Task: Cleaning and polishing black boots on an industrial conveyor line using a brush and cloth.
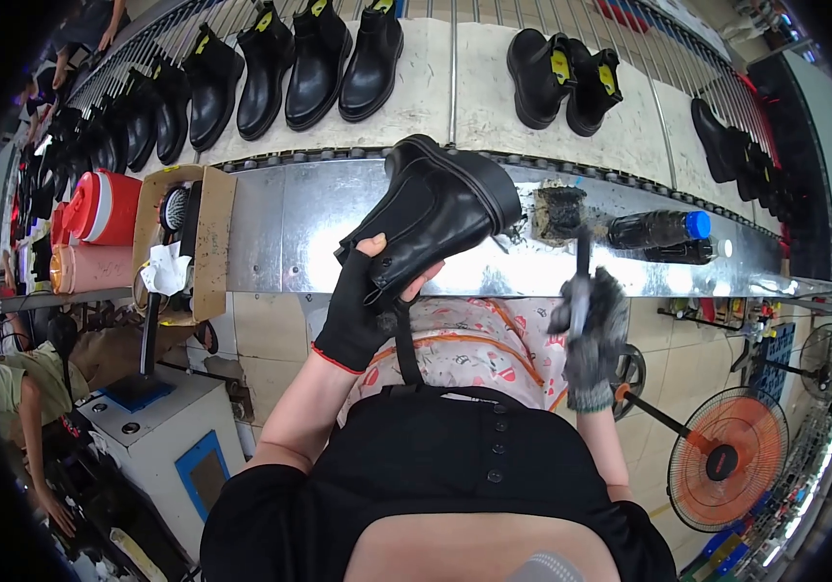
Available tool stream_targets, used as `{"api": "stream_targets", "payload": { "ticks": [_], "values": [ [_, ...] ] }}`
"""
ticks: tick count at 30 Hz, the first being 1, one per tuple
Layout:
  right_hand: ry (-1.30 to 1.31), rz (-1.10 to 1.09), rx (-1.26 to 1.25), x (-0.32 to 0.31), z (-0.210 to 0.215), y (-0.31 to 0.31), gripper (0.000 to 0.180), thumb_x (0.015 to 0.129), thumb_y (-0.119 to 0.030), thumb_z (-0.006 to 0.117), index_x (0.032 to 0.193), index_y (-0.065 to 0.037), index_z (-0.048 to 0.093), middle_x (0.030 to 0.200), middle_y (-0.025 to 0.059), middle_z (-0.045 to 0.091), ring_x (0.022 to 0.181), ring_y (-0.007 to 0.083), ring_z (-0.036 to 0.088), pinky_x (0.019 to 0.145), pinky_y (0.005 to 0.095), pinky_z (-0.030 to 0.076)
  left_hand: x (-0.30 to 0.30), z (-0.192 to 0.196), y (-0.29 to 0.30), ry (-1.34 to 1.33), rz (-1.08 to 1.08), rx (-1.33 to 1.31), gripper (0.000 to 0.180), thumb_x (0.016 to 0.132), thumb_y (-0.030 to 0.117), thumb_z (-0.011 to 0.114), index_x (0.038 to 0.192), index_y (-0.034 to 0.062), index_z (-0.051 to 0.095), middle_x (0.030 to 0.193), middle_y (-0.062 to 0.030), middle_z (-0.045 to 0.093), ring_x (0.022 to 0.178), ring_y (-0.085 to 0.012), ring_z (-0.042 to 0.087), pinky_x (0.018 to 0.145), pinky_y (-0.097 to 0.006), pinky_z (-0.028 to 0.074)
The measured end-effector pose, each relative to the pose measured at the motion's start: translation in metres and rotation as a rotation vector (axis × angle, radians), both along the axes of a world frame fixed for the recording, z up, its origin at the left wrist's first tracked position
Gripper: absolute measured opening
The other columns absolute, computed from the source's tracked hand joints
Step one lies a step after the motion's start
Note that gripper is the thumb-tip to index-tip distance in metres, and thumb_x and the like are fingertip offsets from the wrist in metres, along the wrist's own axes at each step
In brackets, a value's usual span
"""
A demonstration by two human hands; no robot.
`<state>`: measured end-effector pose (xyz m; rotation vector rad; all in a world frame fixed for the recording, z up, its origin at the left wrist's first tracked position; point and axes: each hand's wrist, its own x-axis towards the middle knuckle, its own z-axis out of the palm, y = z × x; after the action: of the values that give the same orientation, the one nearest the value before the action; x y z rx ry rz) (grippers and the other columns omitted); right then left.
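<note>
My left hand (363, 301), in a black fingerless glove with a red cuff, is closed around the upper of a black ankle boot (435, 213). The boot is tilted over the metal bench, its sole towards the upper right. My right hand (591, 330), in a grey knitted glove, grips a slim dark-tipped tool (583, 254) with a pale handle; motion blur hides its exact kind. That hand is at the bench's near edge, apart from the boot. Beyond it sits a small black-stained tub (560, 211). Two dark-filled bottles lie to its right, one with a blue cap (696, 225).
Along the far side runs a conveyor (484, 97) carrying several black boots (314, 68). A cardboard box (212, 242) holding a brush (176, 209) stands at the left beside a red jug (106, 206). An orange fan (726, 459) is at the lower right. Other people are at the left.
</note>
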<state>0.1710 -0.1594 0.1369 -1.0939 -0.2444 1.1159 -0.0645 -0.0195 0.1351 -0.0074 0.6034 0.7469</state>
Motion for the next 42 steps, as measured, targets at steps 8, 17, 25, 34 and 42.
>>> {"api": "stream_targets", "payload": {
  "ticks": [8, 17, 25, 34, 42],
  "values": [
    [-0.266, 0.063, -0.139, 0.025, -0.109, 0.002, 0.067, 0.089, -0.008, 0.055, 0.145, -0.017, 0.02, 0.084, 0.0032, 0.061, 0.055, 0.0109, 0.057, 0.044, 0.0235, 0.045, -0.039, -0.041, 0.009, 0.559, -0.416, 0.524, 0.061, 0.07, 0.02, 0.073, 0.122, -0.0033, 0.049, 0.106, -0.0108, 0.062, 0.097, -0.0185, 0.06, 0.087, -0.03, 0.048],
    [-0.192, -0.017, 0.095, 0.012, -0.101, 0.064, 0.041, 0.087, -0.013, 0.053, 0.126, 0.0, 0.052, 0.111, 0.0083, 0.058, 0.08, 0.0169, 0.059, 0.06, 0.0253, 0.05, -0.042, 0.013, 0.129, 1.473, -0.961, 2.164, 0.043, 0.071, 0.047, 0.069, 0.1, 0.0163, 0.061, 0.074, -0.0112, 0.064, 0.067, -0.0325, 0.064, 0.062, -0.042, 0.051],
    [-1.769, 0.2, 0.322, -0.102, -0.04, 0.177, 0.067, 0.063, -0.037, 0.082, 0.112, 0.0, 0.057, 0.109, 0.0157, 0.058, 0.103, 0.031, 0.053, 0.093, 0.042, 0.041, -0.1, -0.012, 0.126, 1.702, 0.166, 1.769, 0.049, 0.064, 0.022, 0.078, 0.109, 0.0101, 0.061, 0.106, -0.009, 0.061, 0.103, -0.0296, 0.055, 0.093, -0.037, 0.043],
    [-1.439, 0.229, 0.155, -0.085, -0.041, 0.226, 0.043, 0.069, -0.021, 0.078, 0.107, -0.005, 0.063, 0.105, 0.0145, 0.06, 0.104, 0.0307, 0.053, 0.092, 0.0399, 0.042, -0.294, -0.02, 0.084, 2.862, -0.141, 0.292, 0.052, 0.071, 0.038, 0.07, 0.112, 0.0101, 0.054, 0.099, -0.0206, 0.062, 0.094, -0.0345, 0.061, 0.079, -0.044, 0.049],
    [-1.364, 0.255, 0.011, -0.079, -0.042, 0.234, 0.04, 0.072, -0.022, 0.077, 0.106, -0.006, 0.063, 0.104, 0.0151, 0.059, 0.103, 0.0306, 0.054, 0.091, 0.0405, 0.043, -0.326, -0.053, 0.092, 2.754, 0.141, 0.526, 0.03, 0.077, 0.029, 0.063, 0.094, 0.0049, 0.059, 0.092, -0.0174, 0.065, 0.088, -0.0338, 0.063, 0.074, -0.044, 0.049]
  ]
}}
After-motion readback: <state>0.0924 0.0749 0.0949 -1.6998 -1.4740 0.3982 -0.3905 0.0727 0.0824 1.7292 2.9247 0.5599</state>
